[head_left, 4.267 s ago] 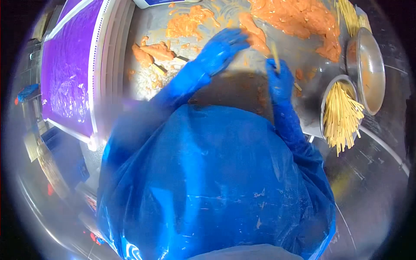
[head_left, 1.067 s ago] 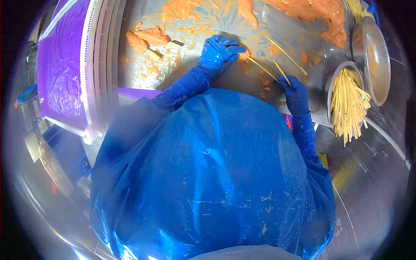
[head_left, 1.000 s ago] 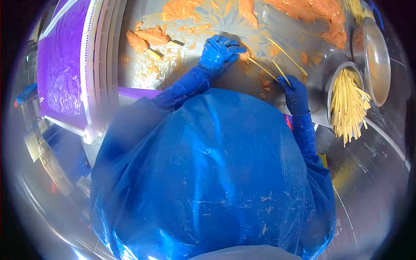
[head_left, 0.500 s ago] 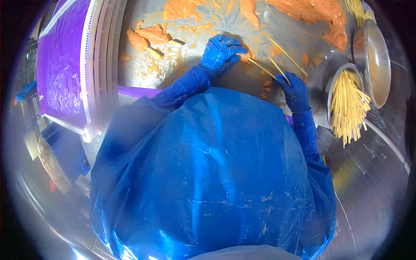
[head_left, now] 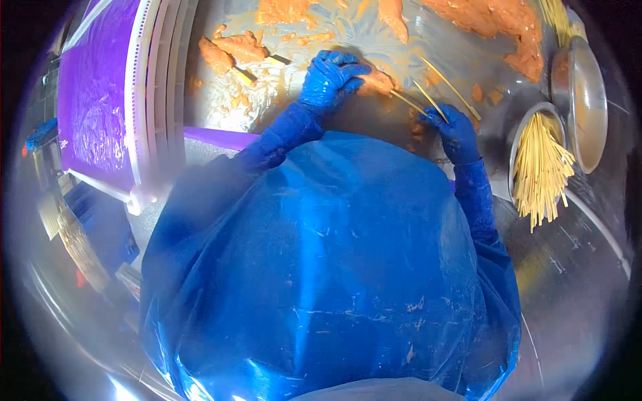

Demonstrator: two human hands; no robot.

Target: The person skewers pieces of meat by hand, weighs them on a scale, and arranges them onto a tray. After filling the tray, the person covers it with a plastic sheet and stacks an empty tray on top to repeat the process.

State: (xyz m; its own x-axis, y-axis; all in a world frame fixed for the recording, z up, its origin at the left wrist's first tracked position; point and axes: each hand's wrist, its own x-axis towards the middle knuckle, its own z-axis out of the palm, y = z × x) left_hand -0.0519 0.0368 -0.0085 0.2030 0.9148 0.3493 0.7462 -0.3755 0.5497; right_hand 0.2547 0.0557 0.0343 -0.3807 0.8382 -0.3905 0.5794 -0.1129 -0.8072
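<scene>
My left hand point(head_left: 329, 81), in a wet blue glove, is closed on the left end of a piece of orange marinated raw meat point(head_left: 378, 82). A bamboo skewer point(head_left: 406, 101) runs from the meat's right end towards my right hand point(head_left: 456, 136). That gloved hand is closed, its fingertips at the skewer's end. A second skewer point(head_left: 430, 99) slants up and left from the same fingers. Just beyond lies a third skewer point(head_left: 451, 88) on the metal work surface point(head_left: 287, 87). Whether the fingers press on both nearer skewers is hard to see.
Two skewered meat pieces point(head_left: 242, 47) lie at the left. A large heap of marinated meat point(head_left: 495, 20) is at the back right. Skewers point(head_left: 540, 170) fill a tilted metal container point(head_left: 513, 157) at right, beside a metal bowl point(head_left: 590, 110). Stacked trays with purple film point(head_left: 97, 100) stand left.
My left hand has slid slightly left along the meat, and more of the piece now shows to its right. My right hand stays almost in place with the skewers.
</scene>
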